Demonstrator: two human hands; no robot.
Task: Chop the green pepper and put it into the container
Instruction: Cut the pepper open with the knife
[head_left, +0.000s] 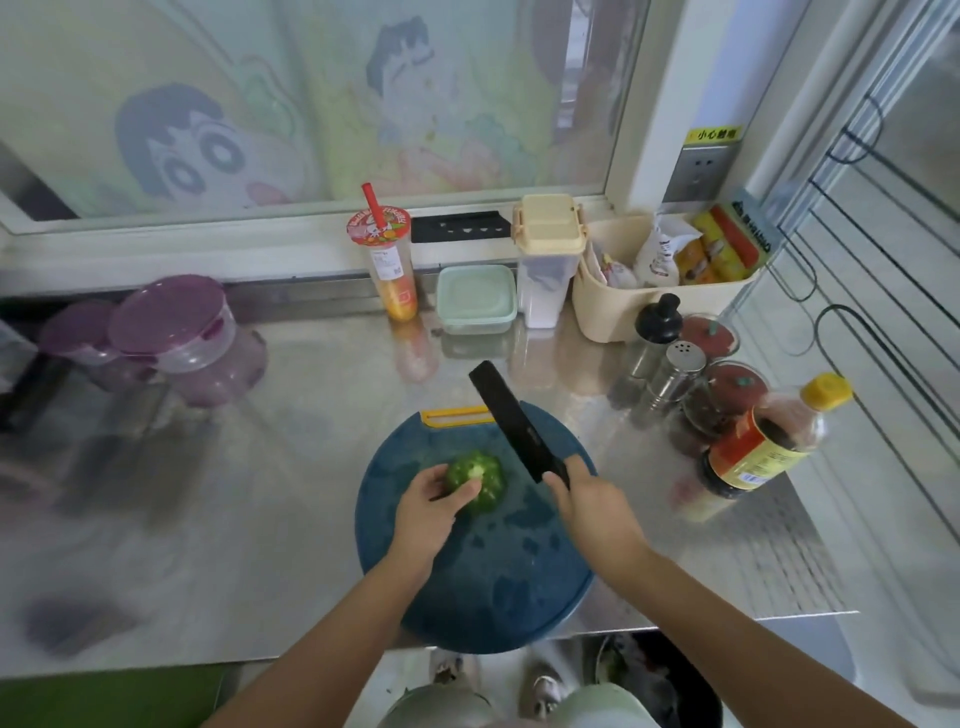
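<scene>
The handle of the knife (511, 421) is hidden inside my right hand (589, 501). My left hand (431, 501) covers the eight o'clock side of the green pepper (483, 478). Toward nine o'clock the counter (156, 519) smears into blur.

Standing at a stainless-steel counter (260, 493) gleaming with soft daylight; facing a wide window (322, 62) sitting in a white frame (208, 244) and wearing a faded cartoon-printed film (208, 150); showing, at the right, a grey wall socket (698, 174) under a yellow warning label (714, 134), beside dark wire racking (878, 291); glimpsing pale floor (496, 670) below the counter's edge.
</scene>
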